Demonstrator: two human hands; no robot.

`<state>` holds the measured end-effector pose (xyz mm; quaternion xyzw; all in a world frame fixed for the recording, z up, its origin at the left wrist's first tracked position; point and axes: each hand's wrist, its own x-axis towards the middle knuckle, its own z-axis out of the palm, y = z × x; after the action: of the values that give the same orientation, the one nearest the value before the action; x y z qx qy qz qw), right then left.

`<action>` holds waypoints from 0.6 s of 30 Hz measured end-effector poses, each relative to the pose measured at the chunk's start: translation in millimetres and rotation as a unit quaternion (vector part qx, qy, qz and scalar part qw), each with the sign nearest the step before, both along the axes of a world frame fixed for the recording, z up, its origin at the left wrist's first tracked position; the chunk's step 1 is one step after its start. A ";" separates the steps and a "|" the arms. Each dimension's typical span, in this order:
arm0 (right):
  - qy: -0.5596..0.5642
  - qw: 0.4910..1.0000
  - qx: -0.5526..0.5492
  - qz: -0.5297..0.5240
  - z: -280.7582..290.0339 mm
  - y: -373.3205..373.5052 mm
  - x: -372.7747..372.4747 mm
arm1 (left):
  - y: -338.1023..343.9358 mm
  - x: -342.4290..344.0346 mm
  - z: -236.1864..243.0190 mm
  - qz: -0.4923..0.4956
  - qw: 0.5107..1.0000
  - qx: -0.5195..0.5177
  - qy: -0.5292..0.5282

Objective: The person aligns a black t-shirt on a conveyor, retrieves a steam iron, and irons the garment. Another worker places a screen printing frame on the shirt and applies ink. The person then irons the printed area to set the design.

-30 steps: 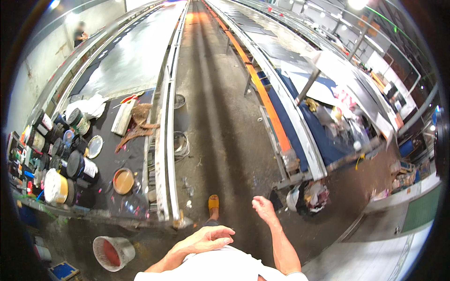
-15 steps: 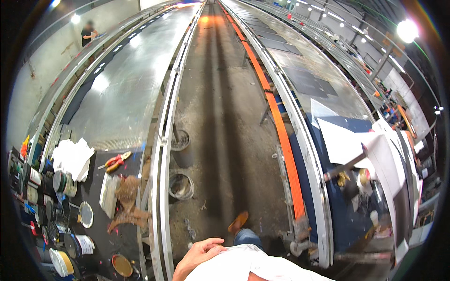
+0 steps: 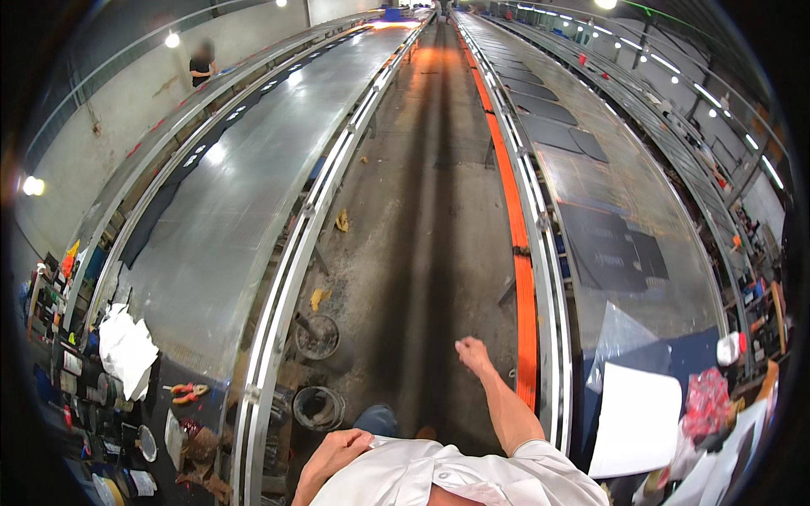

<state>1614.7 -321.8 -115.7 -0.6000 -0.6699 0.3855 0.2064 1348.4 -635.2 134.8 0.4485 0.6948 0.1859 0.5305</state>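
Note:
My left hand [image 3: 337,451] is at my waist against my white shirt, its fingers curled together; anything in them is hidden. My right hand [image 3: 471,352] hangs forward over the aisle floor, loosely closed with nothing visible in it, a little left of a long orange strip [image 3: 523,320] along the right rail. A blue-clad leg [image 3: 376,419] shows below my body. Two grimy buckets [image 3: 297,406] stand at the foot of the left rail, left of my legs.
Long metal-topped tables [image 3: 211,270] flank the aisle. The left holds paint tubs, red-yellow pliers [image 3: 186,391] and crumpled white paper [image 3: 126,350]; the right, dark panels [image 3: 595,244] and a white sheet [image 3: 634,417]. Another person [image 3: 202,67] stands at the far left.
I have moved forward along the aisle, so buckets and table ends slide down the view. My right hand, out of view half a second ago, is visible again; my left stays at my waist.

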 end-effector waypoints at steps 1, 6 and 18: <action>0.045 0.999 0.010 -0.015 11.2 36.8 -4.0 | 31.0 -1.6 -0.7 -0.003 1.000 0.002 0.001; 0.054 0.996 0.024 0.063 18.3 143.9 -16.7 | 182.1 -33.7 -12.6 0.016 0.999 -0.007 -0.039; -0.223 0.844 -0.472 -0.121 -80.3 203.9 60.6 | 588.9 -118.5 2.2 -0.092 0.979 0.136 -0.118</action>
<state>1675.3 -118.0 -195.9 -0.7711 -0.3573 0.4826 -0.2118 1229.8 -46.4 137.0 0.5534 0.5511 0.2804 0.5580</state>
